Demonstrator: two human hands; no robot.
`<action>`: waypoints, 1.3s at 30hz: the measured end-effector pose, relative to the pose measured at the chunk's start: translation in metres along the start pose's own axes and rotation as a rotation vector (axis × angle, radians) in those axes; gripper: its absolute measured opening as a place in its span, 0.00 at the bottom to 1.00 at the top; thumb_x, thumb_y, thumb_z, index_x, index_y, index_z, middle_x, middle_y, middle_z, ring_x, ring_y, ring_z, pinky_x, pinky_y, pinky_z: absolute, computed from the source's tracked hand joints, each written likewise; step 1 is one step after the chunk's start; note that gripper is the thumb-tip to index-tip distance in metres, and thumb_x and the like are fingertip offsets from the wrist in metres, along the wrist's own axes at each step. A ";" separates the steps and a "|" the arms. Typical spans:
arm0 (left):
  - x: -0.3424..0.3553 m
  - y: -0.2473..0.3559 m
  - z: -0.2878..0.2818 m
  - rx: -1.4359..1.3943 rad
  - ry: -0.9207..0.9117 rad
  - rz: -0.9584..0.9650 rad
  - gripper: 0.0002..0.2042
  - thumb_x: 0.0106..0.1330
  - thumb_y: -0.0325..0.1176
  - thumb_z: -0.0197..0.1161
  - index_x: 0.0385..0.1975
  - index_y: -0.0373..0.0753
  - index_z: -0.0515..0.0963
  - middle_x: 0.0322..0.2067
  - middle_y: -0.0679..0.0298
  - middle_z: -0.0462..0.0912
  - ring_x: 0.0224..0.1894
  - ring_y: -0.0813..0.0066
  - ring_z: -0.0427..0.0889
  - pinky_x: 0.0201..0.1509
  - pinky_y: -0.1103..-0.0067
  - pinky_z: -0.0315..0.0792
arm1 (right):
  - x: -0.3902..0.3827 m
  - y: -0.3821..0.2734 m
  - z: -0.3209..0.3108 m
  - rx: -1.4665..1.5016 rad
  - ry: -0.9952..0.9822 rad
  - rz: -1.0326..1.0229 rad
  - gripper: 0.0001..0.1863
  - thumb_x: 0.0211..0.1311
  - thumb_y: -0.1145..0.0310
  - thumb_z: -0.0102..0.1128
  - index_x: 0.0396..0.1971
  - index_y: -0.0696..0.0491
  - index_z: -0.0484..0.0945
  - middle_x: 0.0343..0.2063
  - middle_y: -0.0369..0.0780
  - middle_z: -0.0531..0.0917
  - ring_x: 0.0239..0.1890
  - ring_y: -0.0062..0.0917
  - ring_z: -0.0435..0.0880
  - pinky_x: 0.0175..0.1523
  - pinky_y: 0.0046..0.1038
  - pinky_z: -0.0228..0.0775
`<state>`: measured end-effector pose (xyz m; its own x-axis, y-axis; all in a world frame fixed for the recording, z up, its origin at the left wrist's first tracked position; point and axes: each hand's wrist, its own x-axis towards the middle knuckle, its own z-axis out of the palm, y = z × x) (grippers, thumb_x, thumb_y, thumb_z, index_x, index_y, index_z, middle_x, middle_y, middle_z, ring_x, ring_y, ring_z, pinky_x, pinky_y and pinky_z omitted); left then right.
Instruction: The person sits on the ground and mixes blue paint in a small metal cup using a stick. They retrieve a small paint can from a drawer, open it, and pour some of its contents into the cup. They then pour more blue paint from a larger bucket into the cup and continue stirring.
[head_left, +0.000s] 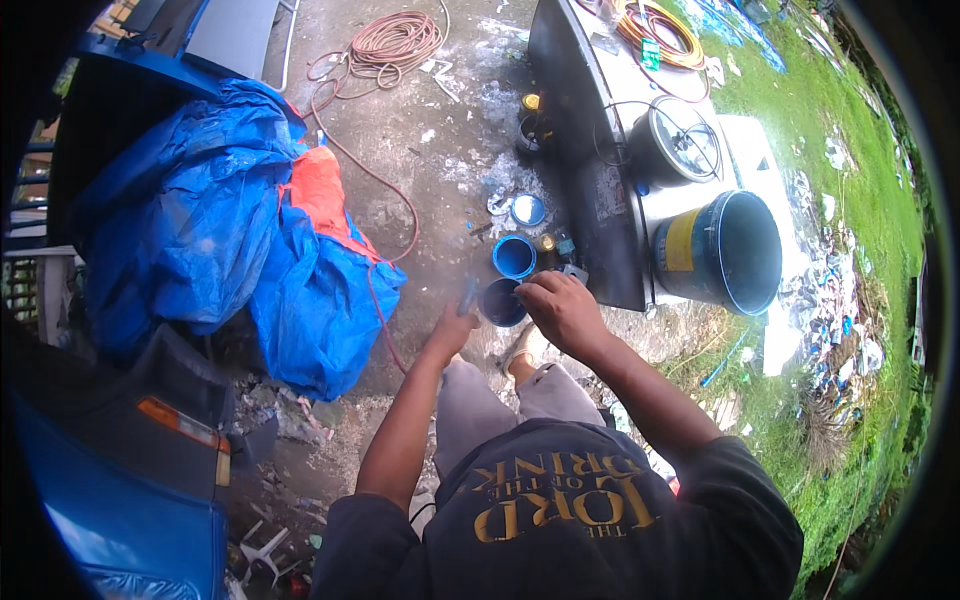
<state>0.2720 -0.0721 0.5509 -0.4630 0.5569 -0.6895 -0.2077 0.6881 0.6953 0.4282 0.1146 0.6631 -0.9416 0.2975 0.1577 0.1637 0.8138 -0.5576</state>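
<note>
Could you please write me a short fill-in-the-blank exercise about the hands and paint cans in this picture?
1. The right hand rests over a small can of ____ paint.
2. The open can just beyond it stands on the ____ ground.
3. The left hand holds a thin ____.
4. The big bucket has a ____ label.

Missing: blue; concrete; stick; yellow

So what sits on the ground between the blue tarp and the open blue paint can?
In the head view, only a reddish hose trails over bare stained concrete between the blue tarp and the open blue paint can.
</note>
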 end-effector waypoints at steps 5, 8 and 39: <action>-0.037 -0.018 -0.012 -0.087 -0.017 0.086 0.40 0.56 0.34 0.63 0.73 0.36 0.61 0.51 0.53 0.78 0.51 0.62 0.77 0.60 0.71 0.68 | -0.008 -0.049 0.005 0.197 0.072 -0.061 0.09 0.64 0.73 0.63 0.44 0.53 0.83 0.38 0.41 0.84 0.40 0.40 0.86 0.44 0.38 0.78; -0.044 -0.047 -0.025 -0.121 -0.021 0.086 0.37 0.57 0.33 0.62 0.71 0.37 0.63 0.45 0.58 0.80 0.44 0.68 0.78 0.51 0.75 0.71 | -0.017 -0.085 0.000 0.211 -0.059 -0.028 0.09 0.64 0.74 0.63 0.43 0.54 0.83 0.38 0.42 0.85 0.40 0.41 0.86 0.43 0.38 0.79; -0.086 -0.095 -0.116 -0.054 -0.171 0.143 0.35 0.58 0.35 0.63 0.68 0.32 0.66 0.61 0.46 0.75 0.64 0.55 0.73 0.69 0.68 0.63 | -0.023 -0.208 0.042 0.052 0.148 0.114 0.07 0.59 0.74 0.62 0.38 0.51 0.82 0.36 0.40 0.84 0.40 0.39 0.86 0.42 0.38 0.79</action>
<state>0.2320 -0.2396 0.5679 -0.3394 0.7208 -0.6044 -0.1983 0.5733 0.7950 0.4037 -0.0828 0.7414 -0.8636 0.4595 0.2075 0.2476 0.7450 -0.6194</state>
